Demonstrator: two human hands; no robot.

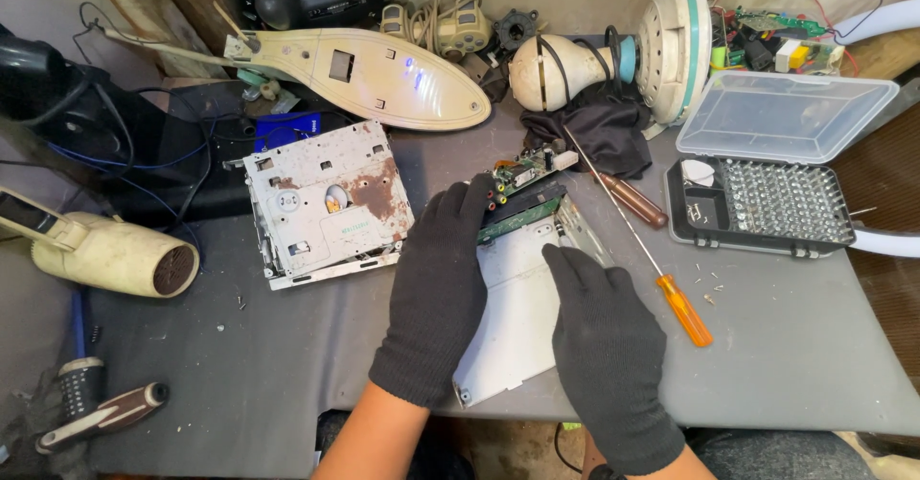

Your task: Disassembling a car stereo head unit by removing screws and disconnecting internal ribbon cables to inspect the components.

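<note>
Both my hands wear black knit gloves. My left hand (436,284) lies flat on the left side of a grey metal chassis (517,317), its fingertips at a green circuit board (517,214) with coloured connectors at the chassis's far end. My right hand (609,341) rests on the chassis's right edge, fingers pointing toward the board. Neither hand holds a tool. An orange-handled screwdriver (682,308) lies just right of my right hand, and a brown-handled screwdriver (632,199) lies beyond it.
A rusty white metal drive unit (321,202) sits left of the chassis. An open bit case (757,202) with clear lid stands at right. A cream hair dryer (115,255), fan parts (613,58), a long cream casing (364,73) and tools (101,413) surround the grey tabletop (795,346).
</note>
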